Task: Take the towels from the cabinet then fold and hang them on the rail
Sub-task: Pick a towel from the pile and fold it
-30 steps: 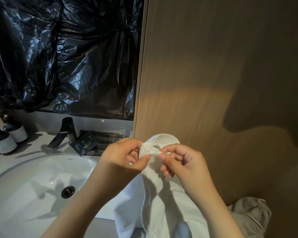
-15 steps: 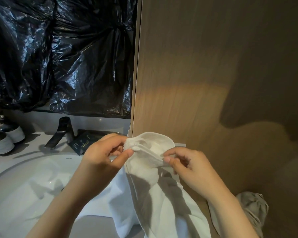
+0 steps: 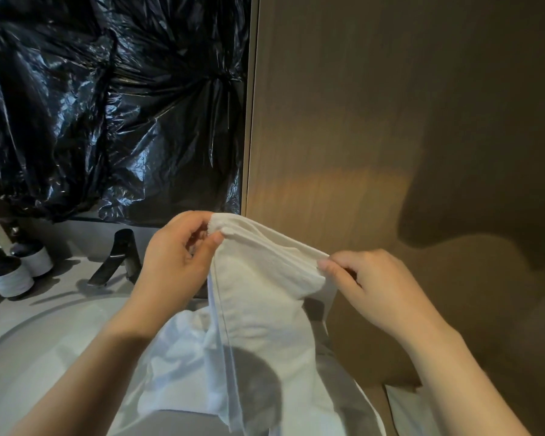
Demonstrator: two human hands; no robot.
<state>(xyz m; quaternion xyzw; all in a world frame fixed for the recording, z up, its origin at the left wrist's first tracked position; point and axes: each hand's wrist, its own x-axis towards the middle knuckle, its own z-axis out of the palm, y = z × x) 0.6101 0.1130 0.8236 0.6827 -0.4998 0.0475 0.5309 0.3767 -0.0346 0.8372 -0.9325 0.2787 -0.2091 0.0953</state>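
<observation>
**Desk:** Report the item count, near to far.

**Operator:** I count two hands, one towel [image 3: 265, 313], one sink basin [image 3: 51, 366], one tap [image 3: 120, 256], two bottles, one black plastic sheet [image 3: 107, 105] and one wood panel [image 3: 375, 121]. The basin lies below the grip on its left side. The tap stands just past the left hand [image 3: 177, 256]. The nearer bottle [image 3: 8, 275] and the farther bottle [image 3: 33, 258] stand side by side, further left of the tap. The sheet is above and behind the left-hand grip, and the panel is behind the right-hand grip.

**Desk:** Report the towel's axis and heading.

**Operator:** The top edge is stretched between my two grip points. It slopes from the left-hand pinch, which is higher, down to the right hand [image 3: 375, 287]. The long axis hangs from that edge straight down toward me. The lower folds reach over the basin's right side.

**Desk:** Report the grip state.

**Operator:** Both hands are clamped on the towel. The left thumb and fingers pinch a gathered corner. The right thumb and forefinger pinch the edge, and the other right-hand fingers are curled under. The hands are apart, with taut cloth spanning the gap.
</observation>
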